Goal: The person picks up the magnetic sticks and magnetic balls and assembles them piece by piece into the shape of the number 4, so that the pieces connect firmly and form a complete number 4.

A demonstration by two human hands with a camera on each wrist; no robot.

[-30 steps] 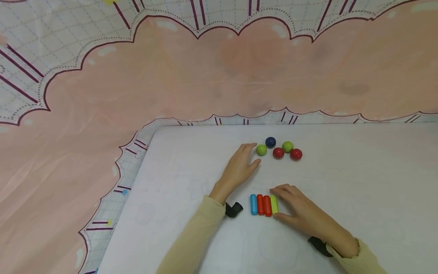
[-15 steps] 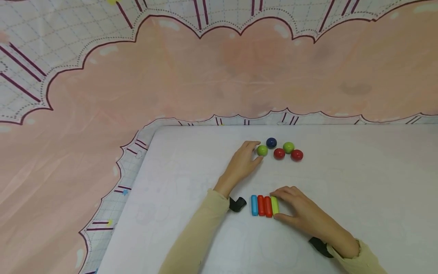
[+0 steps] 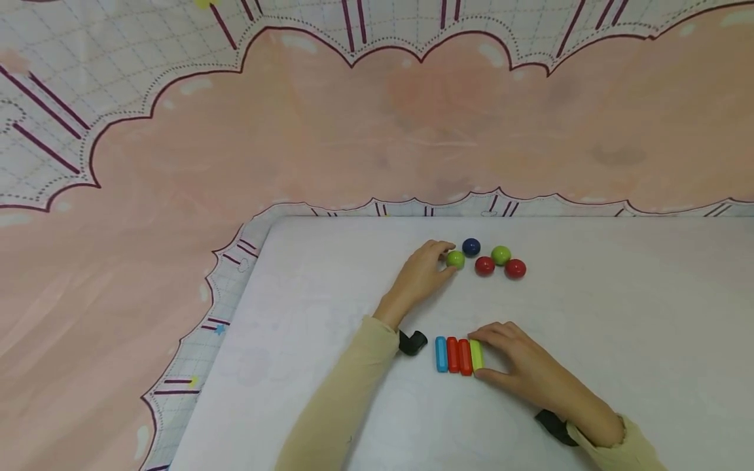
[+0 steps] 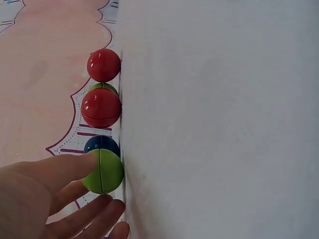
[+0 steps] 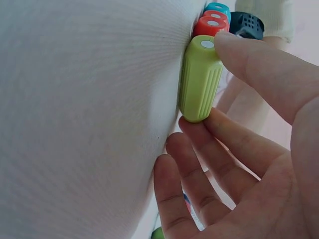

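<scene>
My left hand (image 3: 417,278) pinches a glossy green ball (image 3: 455,260) between thumb and fingers at the back of the table; a seam down the ball shows in the left wrist view. Close by sit a dark blue ball (image 3: 471,246), two red balls (image 3: 485,266) and another green ball (image 3: 501,255). Nearer the front, my right hand (image 3: 524,363) holds a ribbed yellow-green stick (image 5: 201,82) by its two ends, thumb on one and fingertips on the other. Two red sticks (image 3: 459,356) and a blue stick (image 3: 441,354) lie side by side to its left.
A white table (image 3: 318,294) carries everything, its left edge slanting toward the front. Behind and to the left hangs or lies a peach cloth (image 3: 412,131) with scalloped borders. Each wrist wears a black device (image 3: 413,343) at the sleeve cuff.
My left hand has moved slightly right and its thumb and fingers have closed in on the green ball. The right hand's fingers have settled onto the ends of the yellow-green stick.
</scene>
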